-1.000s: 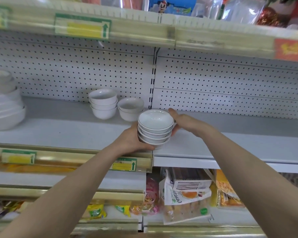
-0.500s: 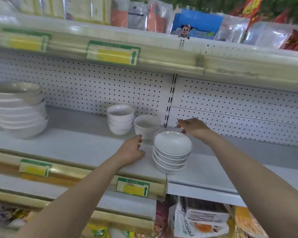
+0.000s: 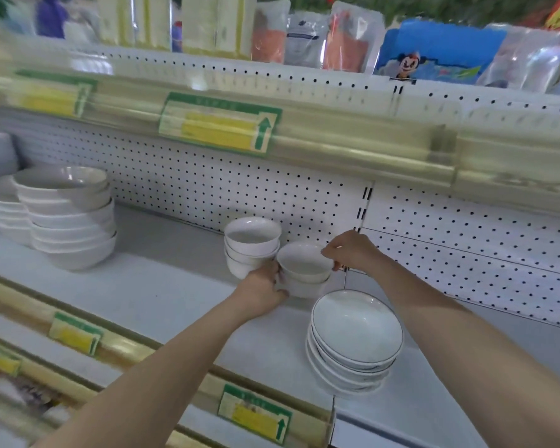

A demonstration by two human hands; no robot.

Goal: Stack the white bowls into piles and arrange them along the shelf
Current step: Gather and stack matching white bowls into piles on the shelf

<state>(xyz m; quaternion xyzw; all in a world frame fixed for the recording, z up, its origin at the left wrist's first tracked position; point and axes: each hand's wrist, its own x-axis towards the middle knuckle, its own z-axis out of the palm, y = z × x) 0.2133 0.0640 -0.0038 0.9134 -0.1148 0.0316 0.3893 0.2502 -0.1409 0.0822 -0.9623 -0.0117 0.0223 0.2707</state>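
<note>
Gripping the two-bowl pile (image 3: 304, 270) on the shelf (image 3: 143, 286), the left hand (image 3: 262, 287) curls round its 8 o'clock side; the right hand (image 3: 353, 250) pinches its 2 o'clock rim. A taller pile (image 3: 251, 244) stands just beside at 10 o'clock, dishes (image 3: 356, 337) at 5 o'clock.

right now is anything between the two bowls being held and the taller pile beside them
Nothing visible, only the left hand itself at the gap. The held bowls stand close beside the taller pile.
</note>
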